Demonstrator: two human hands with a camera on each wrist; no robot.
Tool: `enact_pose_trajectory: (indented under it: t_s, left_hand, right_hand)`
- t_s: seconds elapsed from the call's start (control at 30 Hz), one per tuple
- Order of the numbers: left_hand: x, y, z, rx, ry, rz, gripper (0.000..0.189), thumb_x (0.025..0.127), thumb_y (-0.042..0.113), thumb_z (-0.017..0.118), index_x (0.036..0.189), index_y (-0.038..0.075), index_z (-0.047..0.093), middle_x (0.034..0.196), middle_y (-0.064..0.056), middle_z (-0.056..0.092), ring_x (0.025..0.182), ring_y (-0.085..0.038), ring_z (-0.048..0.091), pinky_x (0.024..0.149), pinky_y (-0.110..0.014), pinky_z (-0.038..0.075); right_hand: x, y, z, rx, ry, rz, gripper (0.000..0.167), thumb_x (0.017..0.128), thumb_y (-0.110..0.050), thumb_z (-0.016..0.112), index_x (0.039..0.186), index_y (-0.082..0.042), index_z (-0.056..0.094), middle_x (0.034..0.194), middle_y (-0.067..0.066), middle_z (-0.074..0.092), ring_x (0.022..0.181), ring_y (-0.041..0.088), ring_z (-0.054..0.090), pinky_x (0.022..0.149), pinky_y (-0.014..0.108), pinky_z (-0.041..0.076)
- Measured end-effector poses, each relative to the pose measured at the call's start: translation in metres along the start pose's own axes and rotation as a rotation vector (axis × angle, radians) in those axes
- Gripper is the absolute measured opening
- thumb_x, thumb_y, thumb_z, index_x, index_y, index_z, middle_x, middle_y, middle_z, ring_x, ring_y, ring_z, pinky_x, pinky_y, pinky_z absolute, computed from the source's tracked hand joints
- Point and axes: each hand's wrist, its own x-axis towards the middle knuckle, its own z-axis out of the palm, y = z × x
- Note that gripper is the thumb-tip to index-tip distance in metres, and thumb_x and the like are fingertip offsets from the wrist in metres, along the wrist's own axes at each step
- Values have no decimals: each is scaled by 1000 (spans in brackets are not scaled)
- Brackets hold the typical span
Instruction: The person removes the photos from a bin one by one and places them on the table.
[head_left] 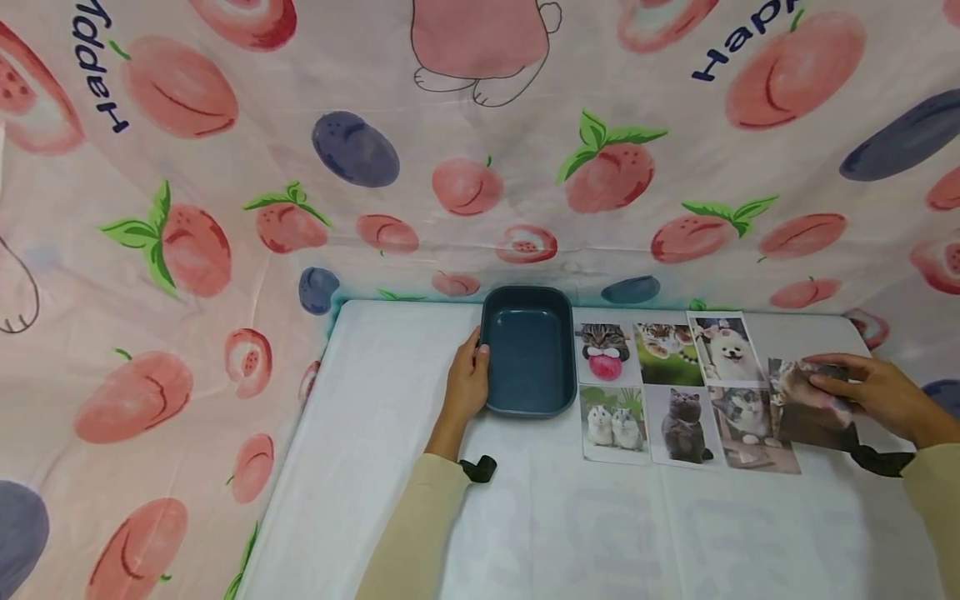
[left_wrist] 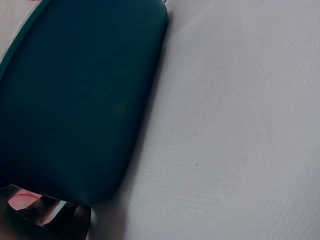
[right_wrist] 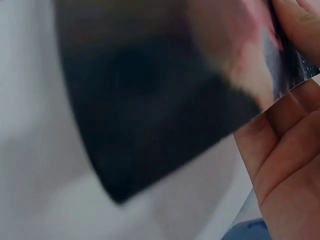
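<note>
My left hand grips the left side of a dark blue rectangular tray, thumb at the rim. In the left wrist view the tray's outer wall fills the left half, with dark fingers at its lower end. Over at the right, my right hand pinches a photo card by its right edge, thumb on the front. The right wrist view shows this card close up and tilted, its dark corner off the white surface. Its picture is blurred, seemingly an animal.
Beside the tray, two rows of animal photo cards lie on the white table: a tabby cat, a tiger, a white dog, two hamsters, a grey cat and another cat. A fruit-patterned cloth hangs behind.
</note>
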Motion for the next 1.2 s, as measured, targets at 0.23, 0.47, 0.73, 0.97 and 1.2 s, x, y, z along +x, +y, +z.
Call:
enact_pose_trajectory:
  t_s: [0.23, 0.47, 0.73, 0.97, 1.2]
  left_hand:
    - [1, 0, 0, -3, 0, 15, 53, 112, 36, 37, 161, 16, 33, 145, -17, 53, 130, -30, 55, 113, -51, 41]
    - [1, 1, 1, -8, -5, 14, 54, 112, 37, 37, 161, 15, 32, 147, -16, 52, 131, -30, 54, 114, -51, 40]
    - [1, 2, -1, -3, -1, 4, 53, 112, 36, 37, 161, 15, 33, 146, -17, 52, 131, -30, 54, 114, -51, 39]
    - [1, 1, 0, -2, -4, -5, 53, 112, 37, 37, 161, 17, 32, 147, -17, 51, 132, -30, 53, 116, -51, 39]
    - [0, 0, 0, 13, 0, 4, 54, 112, 37, 36, 161, 17, 32, 149, -16, 50, 134, -30, 52, 116, -51, 38]
  right_hand:
    - [-1, 14, -5, 88, -83, 30, 33, 103, -31, 63, 132, -15, 64, 101, -38, 58, 83, 5, 65, 66, 34, 58]
    - [-1, 25, -5, 131, -110, 39, 32, 103, -24, 63, 131, -9, 67, 104, -35, 63, 86, 4, 67, 67, 33, 59]
    - [2, 25, -1, -32, -75, 28, 62, 99, -40, 66, 139, 7, 55, 102, -44, 52, 90, -17, 55, 70, 21, 55]
    - [7, 37, 1, -94, 8, 65, 70, 96, -49, 69, 134, 9, 58, 95, -37, 56, 80, -5, 60, 65, 23, 54]
    - [8, 39, 3, -164, 46, 50, 68, 97, -48, 67, 129, 11, 61, 105, 4, 72, 76, -3, 58, 62, 24, 53]
